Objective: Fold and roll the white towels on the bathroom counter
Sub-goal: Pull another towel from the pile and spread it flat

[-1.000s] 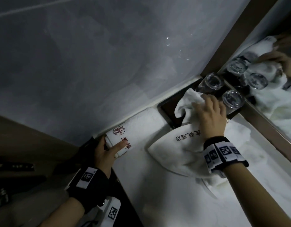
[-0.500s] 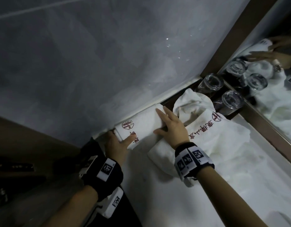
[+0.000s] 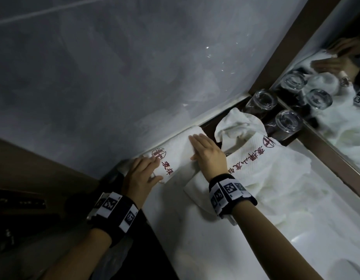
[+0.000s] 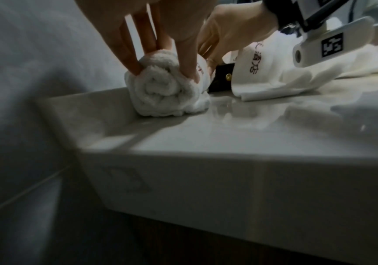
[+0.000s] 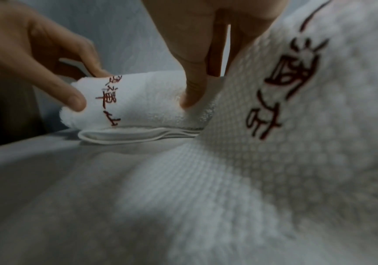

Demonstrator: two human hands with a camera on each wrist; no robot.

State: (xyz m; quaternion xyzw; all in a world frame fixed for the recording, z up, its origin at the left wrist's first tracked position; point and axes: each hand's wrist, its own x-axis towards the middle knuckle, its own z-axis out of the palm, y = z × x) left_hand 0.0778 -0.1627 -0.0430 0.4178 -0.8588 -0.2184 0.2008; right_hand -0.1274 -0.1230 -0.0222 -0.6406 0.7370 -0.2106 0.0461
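The rolled white terry towel with red embroidery (image 3: 176, 153) lies at the pale stone counter's (image 3: 195, 239) wall corner. Left hand (image 3: 139, 175) grips its end; right hand (image 3: 208, 153) presses it, fingers straight.

Back edge: grey wall (image 3: 134, 77) touches the white rolled towel (image 3: 175, 152).
Far right corner: three upturned clear drinking glasses (image 3: 288, 121) beside the crumpled white waffle towel (image 3: 276, 162).
Front edge: bare pale stone counter (image 4: 228, 134), passable.

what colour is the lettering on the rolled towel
Dark red on white, clearest in the right wrist view on the rolled towel.
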